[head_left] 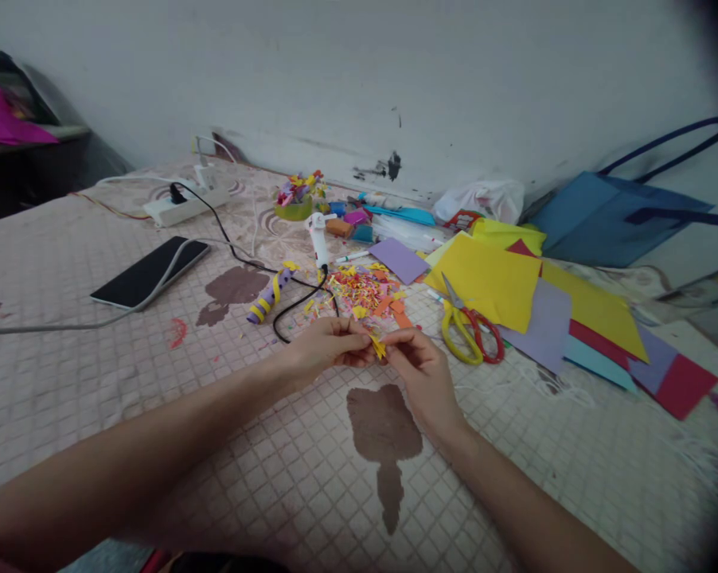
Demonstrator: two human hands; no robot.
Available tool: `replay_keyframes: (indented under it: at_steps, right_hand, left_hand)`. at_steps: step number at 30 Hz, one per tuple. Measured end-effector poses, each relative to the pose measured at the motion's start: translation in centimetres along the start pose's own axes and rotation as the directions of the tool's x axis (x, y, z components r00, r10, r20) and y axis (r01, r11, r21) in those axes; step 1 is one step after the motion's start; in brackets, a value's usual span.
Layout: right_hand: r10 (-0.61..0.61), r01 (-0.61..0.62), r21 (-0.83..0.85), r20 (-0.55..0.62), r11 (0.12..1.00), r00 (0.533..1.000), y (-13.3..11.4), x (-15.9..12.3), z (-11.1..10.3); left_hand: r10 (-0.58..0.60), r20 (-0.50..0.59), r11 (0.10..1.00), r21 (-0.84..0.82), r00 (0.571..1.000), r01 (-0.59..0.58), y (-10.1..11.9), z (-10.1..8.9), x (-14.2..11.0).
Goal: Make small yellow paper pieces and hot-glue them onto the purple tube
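Note:
Between my two hands is a small piece of yellow paper [378, 347] with a fringed look. My left hand [341, 342] pinches it from the left, thumb on top. From the right, my right hand [422, 368] has its thumb and fingertips closed on the paper's other side. Just beyond my hands lies a pile of tiny colourful paper scraps [364, 290]. Scissors [467, 326] with one yellow and one red handle rest to the right, blades partly over yellow sheets [484, 278]. A purple roll with a yellow spiral [271, 296] lies to the left.
A white glue gun [318, 239] stands behind the scraps, its black cord looping left to a power strip [185, 205]. A dark tablet-like device [150, 274] lies left. Behind are a green bowl of paper pieces [294, 209] and a blue bag [615, 219]. Purple sheets [541, 326] lie right.

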State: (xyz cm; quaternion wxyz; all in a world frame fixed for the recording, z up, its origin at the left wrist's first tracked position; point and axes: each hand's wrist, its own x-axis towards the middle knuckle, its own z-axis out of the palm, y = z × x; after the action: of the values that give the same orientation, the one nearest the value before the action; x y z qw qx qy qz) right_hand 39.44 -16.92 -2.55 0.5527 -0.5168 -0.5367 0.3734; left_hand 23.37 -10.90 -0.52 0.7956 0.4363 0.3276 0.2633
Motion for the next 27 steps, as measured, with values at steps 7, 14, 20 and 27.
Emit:
replay_keyframes:
  at_steps: [7,14,20,27]
  right_hand:
    - [-0.09,0.095,-0.086,0.059,0.992,0.994,-0.31,0.15,-0.4]
    - [-0.109,0.114,-0.096,0.061,0.989,0.992,-0.03,0.11,-0.49]
    - [-0.09,0.097,-0.121,0.068,0.988,0.994,-0.19,0.0,-0.25]
    - [0.008,-0.01,0.026,0.078,1.0,0.997,-0.75,-0.09,-0.04]
  left_hand:
    - [-0.004,0.019,1.0,-0.008,1.0,0.004,-0.21,-0.37,0.22]
    - [-0.016,0.017,1.0,-0.006,1.0,0.016,-0.01,-0.31,0.18]
    - [0.011,-0.028,0.999,0.046,1.0,-0.01,-0.26,-0.29,0.31]
    - [0.073,-0.02,0.979,0.193,0.997,-0.068,-0.2,-0.45,0.19]
